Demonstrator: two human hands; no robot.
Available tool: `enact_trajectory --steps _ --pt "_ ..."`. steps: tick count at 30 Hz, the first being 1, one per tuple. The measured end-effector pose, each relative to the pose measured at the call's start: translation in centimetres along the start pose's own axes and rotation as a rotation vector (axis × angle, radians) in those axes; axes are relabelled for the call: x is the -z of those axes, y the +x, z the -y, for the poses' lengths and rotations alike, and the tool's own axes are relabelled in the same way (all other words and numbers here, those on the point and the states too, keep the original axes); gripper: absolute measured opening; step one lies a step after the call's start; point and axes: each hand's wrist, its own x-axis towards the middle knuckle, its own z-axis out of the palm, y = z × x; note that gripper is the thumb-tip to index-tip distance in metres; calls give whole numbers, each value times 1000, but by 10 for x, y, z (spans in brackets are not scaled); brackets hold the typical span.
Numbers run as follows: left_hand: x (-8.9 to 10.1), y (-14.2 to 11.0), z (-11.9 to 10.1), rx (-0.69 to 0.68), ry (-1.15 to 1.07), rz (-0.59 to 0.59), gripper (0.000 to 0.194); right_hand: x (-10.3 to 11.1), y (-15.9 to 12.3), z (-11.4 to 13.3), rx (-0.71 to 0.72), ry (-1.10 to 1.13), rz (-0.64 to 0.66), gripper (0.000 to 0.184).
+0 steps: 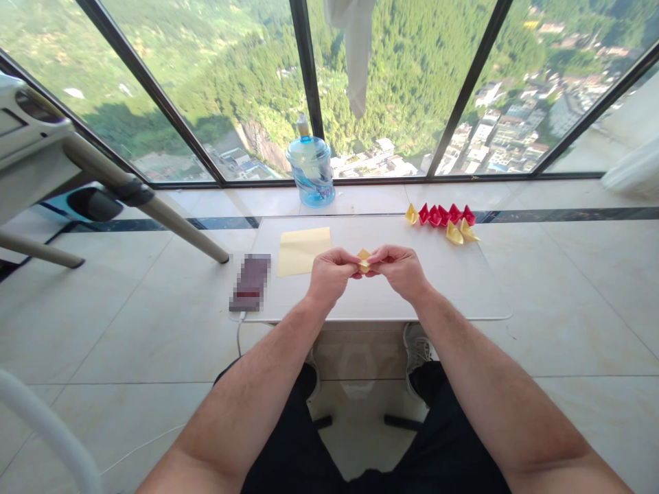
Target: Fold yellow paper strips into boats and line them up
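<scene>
A small folded piece of yellow paper [364,261] is pinched between my two hands above the middle of the low white table [371,302]. My left hand [332,272] grips its left side with thumb and fingers. On its right side, my right hand [399,269] holds it the same way. Flat on the table, partly behind my left hand, lies a yellow paper sheet [298,250]. Toward the back right stand several red folded paper pieces [435,215], with a yellow folded piece [410,214] at their left end and two more yellow ones [455,233] in front.
A blurred dark rectangular object [250,283] lies at the table's left edge, a white cable beside it. Beyond the table, a blue water jug [311,170] stands before the windows. Grey metal legs [180,226] of some equipment reach in from the left.
</scene>
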Motion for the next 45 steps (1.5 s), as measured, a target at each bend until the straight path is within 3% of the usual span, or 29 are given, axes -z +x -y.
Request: enact_trajectory --steps 9,16,22,24,26,30,33,36,41,45 --pt "2 1 -1 82 -17 -38 17 1 -1 5 -44 10 32 11" --pt "3 3 1 94 4 -41 16 4 3 -3 -68 -79 12 13" --pt "3 2 9 -184 299 -109 33 -1 0 -4 263 -521 -125 19" --pt "2 1 10 -231 310 -91 40 -3 0 -5 301 -607 -142 15" --pt "1 1 8 -197 207 -39 42 -4 0 -6 242 -538 -130 11" --pt "1 2 3 -14 -43 37 32 -2 4 -9 86 -198 -94 16" --pt "2 4 2 86 -76 129 31 0 5 -9 140 -174 -86 13" --pt "2 6 5 83 -111 165 35 1 4 -8 185 -302 -112 10" --pt "2 5 7 -12 -58 72 37 -2 0 1 -69 -220 -47 23" --pt "2 3 3 -8 46 62 31 -3 -2 3 -81 -191 -13 29"
